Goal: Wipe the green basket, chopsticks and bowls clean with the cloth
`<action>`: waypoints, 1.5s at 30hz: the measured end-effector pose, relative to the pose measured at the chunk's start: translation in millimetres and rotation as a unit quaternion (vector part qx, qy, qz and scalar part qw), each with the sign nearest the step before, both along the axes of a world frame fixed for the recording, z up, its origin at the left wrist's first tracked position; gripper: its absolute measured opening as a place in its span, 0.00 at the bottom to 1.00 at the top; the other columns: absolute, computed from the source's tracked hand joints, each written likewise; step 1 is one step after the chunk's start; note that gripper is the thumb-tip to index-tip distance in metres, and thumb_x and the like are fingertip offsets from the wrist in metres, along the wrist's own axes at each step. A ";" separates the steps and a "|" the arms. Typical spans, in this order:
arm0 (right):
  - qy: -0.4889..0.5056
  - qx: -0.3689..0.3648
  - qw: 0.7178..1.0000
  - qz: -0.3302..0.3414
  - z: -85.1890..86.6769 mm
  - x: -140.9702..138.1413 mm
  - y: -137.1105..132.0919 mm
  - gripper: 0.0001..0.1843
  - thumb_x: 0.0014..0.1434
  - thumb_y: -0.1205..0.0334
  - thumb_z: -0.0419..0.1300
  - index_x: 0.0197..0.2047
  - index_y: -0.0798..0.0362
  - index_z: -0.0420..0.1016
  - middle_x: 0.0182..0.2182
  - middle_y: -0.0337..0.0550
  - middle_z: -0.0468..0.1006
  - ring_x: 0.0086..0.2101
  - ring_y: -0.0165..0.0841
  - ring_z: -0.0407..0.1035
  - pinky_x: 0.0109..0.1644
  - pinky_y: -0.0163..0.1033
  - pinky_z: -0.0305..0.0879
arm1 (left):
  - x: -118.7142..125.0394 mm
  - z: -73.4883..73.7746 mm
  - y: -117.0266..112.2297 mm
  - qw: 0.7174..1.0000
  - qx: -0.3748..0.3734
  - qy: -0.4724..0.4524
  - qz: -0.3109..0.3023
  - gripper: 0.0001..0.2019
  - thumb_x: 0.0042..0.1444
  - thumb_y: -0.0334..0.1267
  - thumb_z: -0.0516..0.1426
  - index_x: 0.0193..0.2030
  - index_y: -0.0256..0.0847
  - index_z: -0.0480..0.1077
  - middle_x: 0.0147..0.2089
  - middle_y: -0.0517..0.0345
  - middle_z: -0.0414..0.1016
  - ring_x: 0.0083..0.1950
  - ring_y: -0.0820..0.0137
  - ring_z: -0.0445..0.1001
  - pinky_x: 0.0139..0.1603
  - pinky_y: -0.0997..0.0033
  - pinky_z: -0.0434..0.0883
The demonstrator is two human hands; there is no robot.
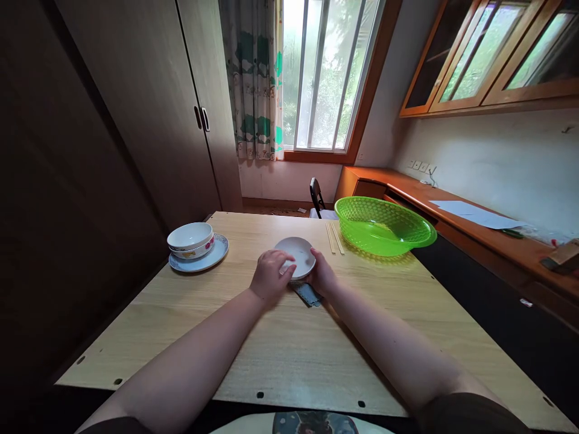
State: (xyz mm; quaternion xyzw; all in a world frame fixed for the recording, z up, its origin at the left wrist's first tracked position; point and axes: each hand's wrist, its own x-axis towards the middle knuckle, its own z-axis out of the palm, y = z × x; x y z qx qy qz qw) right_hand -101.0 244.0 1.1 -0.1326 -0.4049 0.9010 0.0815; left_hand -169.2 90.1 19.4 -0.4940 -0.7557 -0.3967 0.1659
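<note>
A small white plate point(298, 253) sits tilted near the middle of the wooden table point(289, 355). My left hand point(270, 276) curls over its near left rim, fingers closed on it. At the plate's right edge my right hand point(322, 274) grips the rim too. A dark patterned cloth point(307, 294) pokes out beneath both hands and the plate. A pair of wooden chopsticks point(335, 237) lies just beyond, to the right.
A green plastic basket point(384, 226) stands at the table's far right. Two stacked bowls point(190, 239) rest on a blue-rimmed plate point(199, 260) at the left. A chair back point(316, 196) shows behind the table; a wooden counter point(474, 235) runs along the right wall.
</note>
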 end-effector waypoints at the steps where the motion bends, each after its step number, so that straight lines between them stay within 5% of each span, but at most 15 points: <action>1: 0.010 -0.003 1.000 -0.020 0.3 -0.1 -0.1 0.20 0.62 0.50 0.50 0.48 0.54 0.72 0.39 0.45 0.81 0.37 0.37 0.75 0.37 0.42 0.74 | -3.4 -2.8 1.4 0.999 0.032 -0.036 0.020 0.14 0.57 0.45 0.55 0.47 0.43 0.71 0.51 0.49 0.74 0.55 0.59 0.69 0.59 0.54 0.61; 4: 0.032 -0.012 0.997 -0.066 0.1 -1.0 -1.9 0.21 0.62 0.49 0.48 0.52 0.51 0.69 0.43 0.44 0.80 0.42 0.39 0.74 0.42 0.46 0.73 | -11.2 -14.2 7.6 0.971 0.114 -0.207 0.037 0.27 0.55 0.49 0.56 0.59 0.41 0.61 0.64 0.43 0.62 0.64 0.56 0.61 0.63 0.50 0.58; 8: 0.046 -0.004 0.997 -0.057 -0.7 -1.8 -4.8 0.22 0.63 0.46 0.47 0.53 0.49 0.68 0.46 0.44 0.78 0.44 0.40 0.73 0.44 0.47 0.72 | -13.4 -27.5 16.6 0.847 0.175 -0.494 -0.094 0.27 0.57 0.57 0.51 0.56 0.40 0.62 0.57 0.42 0.70 0.56 0.57 0.70 0.55 0.54 0.68; 12: 0.022 0.032 0.999 -0.006 -0.6 -1.4 -3.0 0.24 0.62 0.42 0.47 0.50 0.50 0.69 0.41 0.47 0.79 0.38 0.38 0.74 0.39 0.43 0.72 | -12.9 -30.4 21.6 0.753 0.260 -0.590 -0.133 0.24 0.55 0.55 0.56 0.51 0.41 0.66 0.52 0.46 0.73 0.54 0.60 0.72 0.51 0.61 0.71; 17: -0.027 0.070 0.997 0.010 -3.1 -3.4 2.8 0.25 0.62 0.40 0.48 0.42 0.54 0.71 0.32 0.47 0.77 0.31 0.35 0.72 0.33 0.38 0.72 | -18.9 -28.5 21.9 0.679 0.316 -0.658 -0.075 0.23 0.56 0.52 0.56 0.53 0.40 0.68 0.50 0.47 0.75 0.48 0.62 0.75 0.43 0.64 0.74; 22: -0.047 0.064 0.996 -0.028 -3.4 -4.1 5.6 0.16 0.63 0.50 0.52 0.40 0.54 0.72 0.32 0.45 0.78 0.31 0.33 0.73 0.34 0.36 0.72 | -26.5 -26.2 18.3 0.670 0.314 -0.671 -0.040 0.22 0.55 0.52 0.56 0.50 0.37 0.71 0.47 0.49 0.77 0.46 0.63 0.76 0.41 0.68 0.74; 27: -0.061 0.040 0.997 0.018 3.1 0.9 3.0 0.12 0.62 0.56 0.55 0.40 0.56 0.73 0.29 0.44 0.78 0.30 0.31 0.74 0.36 0.35 0.72 | -29.2 -23.6 18.0 0.665 0.317 -0.672 -0.078 0.25 0.57 0.53 0.51 0.51 0.35 0.71 0.47 0.47 0.78 0.46 0.61 0.76 0.44 0.65 0.73; 34: -0.116 0.042 0.992 -0.032 26.9 4.6 7.1 0.09 0.60 0.57 0.59 0.37 0.55 0.72 0.27 0.43 0.77 0.27 0.30 0.73 0.33 0.34 0.74 | -30.2 -28.9 15.8 0.681 0.231 -0.684 -0.120 0.30 0.58 0.61 0.44 0.53 0.40 0.69 0.47 0.48 0.77 0.42 0.61 0.77 0.36 0.66 0.72; 45: -0.189 0.096 0.959 -0.188 38.6 72.0 82.1 0.07 0.59 0.58 0.60 0.36 0.54 0.70 0.25 0.43 0.77 0.26 0.30 0.74 0.31 0.32 0.74 | -28.5 -30.8 15.3 0.732 0.246 -0.632 -0.059 0.27 0.58 0.60 0.48 0.46 0.38 0.69 0.42 0.48 0.76 0.28 0.73 0.72 0.28 0.74 0.67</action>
